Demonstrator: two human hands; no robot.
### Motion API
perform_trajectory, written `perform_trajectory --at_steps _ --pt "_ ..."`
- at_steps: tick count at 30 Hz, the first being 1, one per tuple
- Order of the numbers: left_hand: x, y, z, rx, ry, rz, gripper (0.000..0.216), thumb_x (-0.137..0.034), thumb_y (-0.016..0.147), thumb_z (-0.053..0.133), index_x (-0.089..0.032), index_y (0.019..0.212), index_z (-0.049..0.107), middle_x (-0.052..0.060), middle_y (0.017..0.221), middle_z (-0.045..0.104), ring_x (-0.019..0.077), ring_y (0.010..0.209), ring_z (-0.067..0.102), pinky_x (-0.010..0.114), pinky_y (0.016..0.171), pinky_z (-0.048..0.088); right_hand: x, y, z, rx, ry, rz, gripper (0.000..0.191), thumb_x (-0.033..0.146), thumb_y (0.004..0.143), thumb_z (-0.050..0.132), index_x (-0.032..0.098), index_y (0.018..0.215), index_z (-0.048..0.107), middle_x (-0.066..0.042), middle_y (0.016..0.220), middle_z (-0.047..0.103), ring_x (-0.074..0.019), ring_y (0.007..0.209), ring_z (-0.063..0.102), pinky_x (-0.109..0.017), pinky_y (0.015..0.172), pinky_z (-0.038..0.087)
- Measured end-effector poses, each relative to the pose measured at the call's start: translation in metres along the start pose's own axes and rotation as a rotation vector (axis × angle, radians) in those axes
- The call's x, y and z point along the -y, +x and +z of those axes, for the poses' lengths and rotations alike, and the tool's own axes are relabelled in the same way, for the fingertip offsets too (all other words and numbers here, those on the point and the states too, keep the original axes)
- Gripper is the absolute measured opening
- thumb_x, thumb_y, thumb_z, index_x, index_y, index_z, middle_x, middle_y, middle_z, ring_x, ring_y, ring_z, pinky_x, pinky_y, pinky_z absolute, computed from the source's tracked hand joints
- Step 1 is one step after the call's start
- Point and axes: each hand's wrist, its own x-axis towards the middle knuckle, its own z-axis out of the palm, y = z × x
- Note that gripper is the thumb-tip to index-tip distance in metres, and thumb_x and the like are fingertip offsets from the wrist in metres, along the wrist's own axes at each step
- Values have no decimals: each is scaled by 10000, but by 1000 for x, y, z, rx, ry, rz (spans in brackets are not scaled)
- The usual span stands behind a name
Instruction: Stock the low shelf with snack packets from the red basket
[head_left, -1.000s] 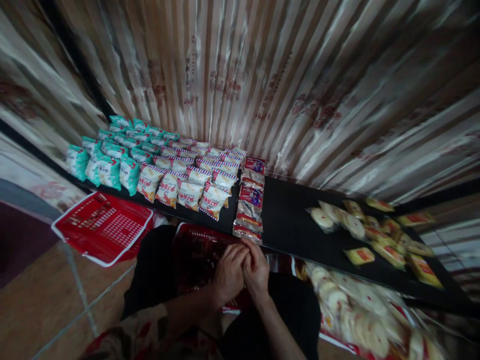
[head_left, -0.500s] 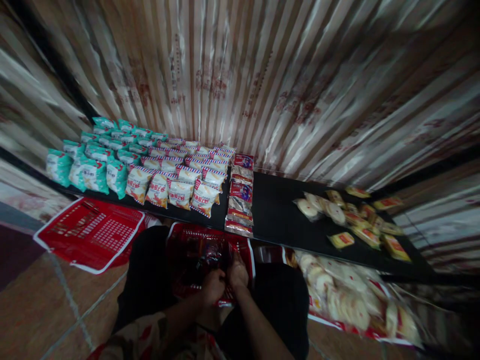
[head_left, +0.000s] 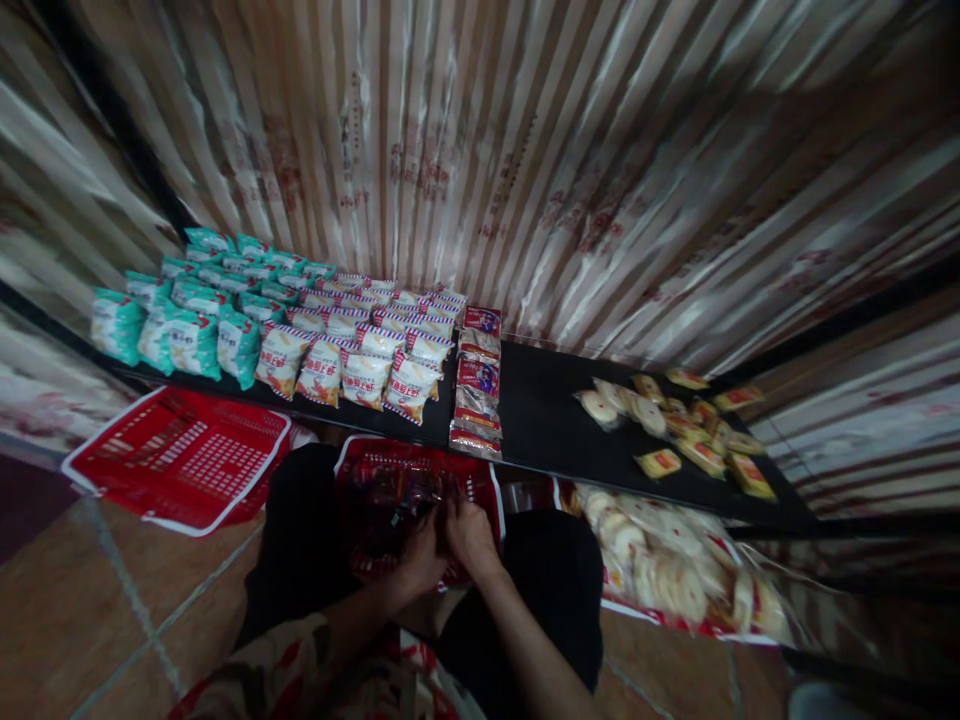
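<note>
Between my knees stands a red plastic basket point(head_left: 491, 490) with a white rim, holding dark, shiny packets point(head_left: 397, 490). My left hand point(head_left: 422, 558) reaches into it with closed fingers, beside these packets. Close against it on the right, my right hand point(head_left: 471, 532) is also closed, its fingertips pointing down into the basket. Shadow hides what the fingers hold. On the black shelf just above lies a straight row of overlapping red and silver packets point(head_left: 478, 377).
White snack bags point(head_left: 363, 377) and green snack bags point(head_left: 193, 343) stand in rows on the black shelf point(head_left: 540, 400). Yellow packs point(head_left: 701, 455) and wrapped round white crackers point(head_left: 647, 415) lie at right. A red basket point(head_left: 217, 460) sits at left; bagged round crackers point(head_left: 667, 585) fill another at right.
My hands have moved slightly up within the basket, and the right hand's fingers have turned inward toward the left hand. The dark packets in the basket have shifted. The view has tilted slightly.
</note>
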Motion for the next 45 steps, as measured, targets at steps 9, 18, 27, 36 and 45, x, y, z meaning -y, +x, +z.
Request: perform_trajectory --at_steps 9,18,27,36,45 --pt "-10 -7 -39 -37 -500 -28 308 -250 799 523 -147 1081 591 102 1081 672 226 1037 610 363 923 461 16 -21 -15 31 400 -232 523 489 813 487 176 1227 553 -94 1180 634 -211 1077 599 -325 919 470" --pt "-48 -28 -83 248 -1057 -83 394 -276 553 778 -102 889 665 85 802 712 258 791 664 392 823 473 0 -32 -27 -277 338 -356 383 413 839 473 205 1120 631 -97 1198 616 -237 1110 563 -424 976 434" --pt "-73 -33 -73 280 -918 -26 493 -407 648 732 -155 1055 614 78 976 691 248 942 630 361 856 447 4 -47 -25 -316 270 -304 465 487 838 454 185 1140 636 -132 1232 568 -268 1164 499 -445 1007 395" --pt "-99 -38 -63 164 -599 52 590 -544 788 525 -180 1252 512 76 1434 387 232 1370 241 372 1124 204 8 -54 -57 111 611 -259 748 462 702 656 204 1361 411 -105 1392 447 -259 1285 401 -445 1083 286" --pt "-122 -39 -62 112 -160 115 618 -474 813 464 -214 1367 386 48 1538 112 244 1399 140 395 1108 239 5 -56 -75 215 1258 70 553 511 633 728 213 1091 641 -75 1133 657 -267 1129 552 -415 970 414"
